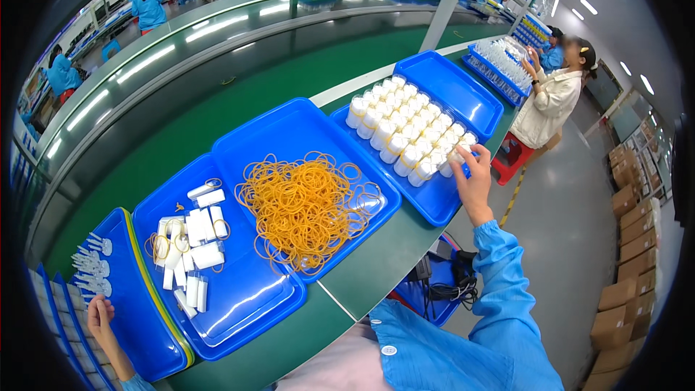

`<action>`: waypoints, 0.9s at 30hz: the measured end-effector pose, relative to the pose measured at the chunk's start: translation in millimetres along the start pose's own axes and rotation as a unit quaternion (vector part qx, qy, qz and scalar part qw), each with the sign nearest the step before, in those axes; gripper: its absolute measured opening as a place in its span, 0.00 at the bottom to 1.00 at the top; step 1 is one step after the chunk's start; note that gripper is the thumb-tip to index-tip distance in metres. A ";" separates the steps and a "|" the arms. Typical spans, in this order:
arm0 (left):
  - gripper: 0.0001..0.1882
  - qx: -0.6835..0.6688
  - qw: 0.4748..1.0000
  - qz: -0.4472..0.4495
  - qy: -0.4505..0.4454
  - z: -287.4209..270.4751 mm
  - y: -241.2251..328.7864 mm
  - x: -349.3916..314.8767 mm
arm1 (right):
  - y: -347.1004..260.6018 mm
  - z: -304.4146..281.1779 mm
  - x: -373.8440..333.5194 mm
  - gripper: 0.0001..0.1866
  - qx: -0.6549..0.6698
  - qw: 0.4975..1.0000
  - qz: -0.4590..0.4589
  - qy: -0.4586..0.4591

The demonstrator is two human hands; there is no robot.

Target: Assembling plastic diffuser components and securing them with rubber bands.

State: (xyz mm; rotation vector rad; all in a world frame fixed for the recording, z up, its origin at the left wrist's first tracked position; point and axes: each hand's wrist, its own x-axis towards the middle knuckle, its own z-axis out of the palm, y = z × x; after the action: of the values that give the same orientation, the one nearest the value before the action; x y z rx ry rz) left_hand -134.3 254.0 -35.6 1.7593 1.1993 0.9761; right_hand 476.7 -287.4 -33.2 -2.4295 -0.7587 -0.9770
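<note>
Upright white cylinders (405,127) in clear sleeves, some with a yellow band, stand packed in rows in a blue tray (437,206). At the near right corner of these rows, the thumb and fingers of my right hand (474,182) close around one cylinder. Far to the left, my left hand (101,322) has its fingers curled together beside a pile of small white stemmed parts (93,264); what they hold, if anything, is hidden. Those parts lie in a blue tray (137,340) at the left.
Between my hands, one blue tray holds a heap of orange-yellow rubber bands (308,210), another holds loose white blocks (192,235). A green conveyor belt (268,69) runs behind. A metal post (445,11) rises beyond the cylinders. Black cables (452,286) lie below the table. A co-worker (557,94) sits at right.
</note>
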 end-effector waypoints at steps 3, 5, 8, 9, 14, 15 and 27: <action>0.13 -0.006 1.000 -0.001 0.004 9.5 9.4 -4.7 | 1.8 -4.5 -4.9 0.23 0.133 0.986 0.102 0.017; 0.13 -0.001 1.000 -0.003 0.004 9.7 12.3 -7.1 | -1.8 -8.0 -8.8 0.20 0.181 0.971 0.152 0.041; 0.12 0.007 1.000 0.016 -0.014 -6.6 -3.8 -2.6 | -23.4 -21.3 -6.5 0.15 0.220 0.956 0.189 0.051; 0.11 0.009 0.999 0.025 -0.022 -14.2 -13.2 -0.6 | -37.2 -26.0 -4.8 0.14 0.240 0.954 0.173 0.050; 0.18 0.375 0.908 0.161 0.090 -11.4 0.1 -21.1 | -153.2 -34.2 -15.2 0.12 0.381 0.921 0.074 -0.039; 0.19 0.405 0.896 0.156 0.091 -4.3 9.0 -23.0 | -182.3 -36.0 -23.4 0.12 0.417 0.904 0.053 -0.080; 0.06 0.308 0.923 0.184 0.136 12.6 84.1 -59.9 | -418.8 -0.1 -47.6 0.29 0.367 0.760 -0.423 -0.330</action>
State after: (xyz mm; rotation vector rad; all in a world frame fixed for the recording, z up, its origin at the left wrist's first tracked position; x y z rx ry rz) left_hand -108.9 173.6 25.2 2.4753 1.4943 1.1695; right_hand 188.4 17.9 3.1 -1.6082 -2.1166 0.0934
